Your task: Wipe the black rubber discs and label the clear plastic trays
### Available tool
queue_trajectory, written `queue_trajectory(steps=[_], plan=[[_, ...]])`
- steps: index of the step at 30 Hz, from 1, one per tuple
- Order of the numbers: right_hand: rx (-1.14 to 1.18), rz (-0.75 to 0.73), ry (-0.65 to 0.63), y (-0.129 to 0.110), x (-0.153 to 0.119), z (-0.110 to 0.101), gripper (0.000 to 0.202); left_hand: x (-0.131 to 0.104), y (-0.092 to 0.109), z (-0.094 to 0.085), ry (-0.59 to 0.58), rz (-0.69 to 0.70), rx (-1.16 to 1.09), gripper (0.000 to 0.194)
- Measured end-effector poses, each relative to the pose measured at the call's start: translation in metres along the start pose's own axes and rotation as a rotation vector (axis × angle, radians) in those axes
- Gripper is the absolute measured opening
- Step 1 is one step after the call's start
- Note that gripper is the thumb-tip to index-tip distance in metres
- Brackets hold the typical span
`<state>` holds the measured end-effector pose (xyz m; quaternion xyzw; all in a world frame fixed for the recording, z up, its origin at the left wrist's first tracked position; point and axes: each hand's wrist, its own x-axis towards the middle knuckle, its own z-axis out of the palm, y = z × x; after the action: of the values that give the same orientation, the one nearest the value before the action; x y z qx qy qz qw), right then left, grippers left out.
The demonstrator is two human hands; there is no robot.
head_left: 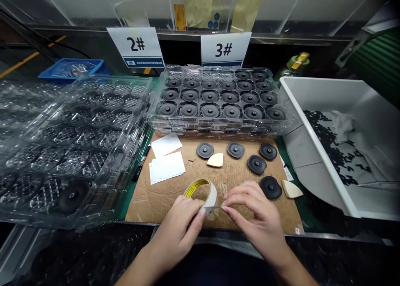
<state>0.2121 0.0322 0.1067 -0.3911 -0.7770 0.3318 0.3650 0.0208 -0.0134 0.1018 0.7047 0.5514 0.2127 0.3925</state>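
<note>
On the green bench, a flat brown cardboard sheet lies centrally. Behind it stand stacked clear plastic trays, with round black discs in the top one. Left of the sheet is a wide clear plastic tray, with a blue rectangular plastic bin behind; right, a white rectangular plastic bin. On the sheet, white rectangular paper slips lie left, loose round black discs mostly right, a white ring-shaped tape roll near the front.

Near the front edge of the cardboard, the left hand holds a tape roll and the right hand pinches what seems its loose end. White cards lie by the far left corner; black discs and cream wedges spread toward the right edge.
</note>
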Motion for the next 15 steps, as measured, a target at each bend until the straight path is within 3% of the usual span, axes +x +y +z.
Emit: queue_trajectory(steps=[10, 15], plan=[[0.048, 0.127, -0.052, 0.0029, -0.0016, 0.0, 0.011, 0.0089, 0.007, -0.0027, -0.011, -0.003, 0.043, 0.027], [-0.038, 0.088, 0.092, 0.0042, -0.0031, 0.0043, 0.011, 0.0099, 0.0093, -0.0039, -0.044, -0.044, -0.022, 0.024]])
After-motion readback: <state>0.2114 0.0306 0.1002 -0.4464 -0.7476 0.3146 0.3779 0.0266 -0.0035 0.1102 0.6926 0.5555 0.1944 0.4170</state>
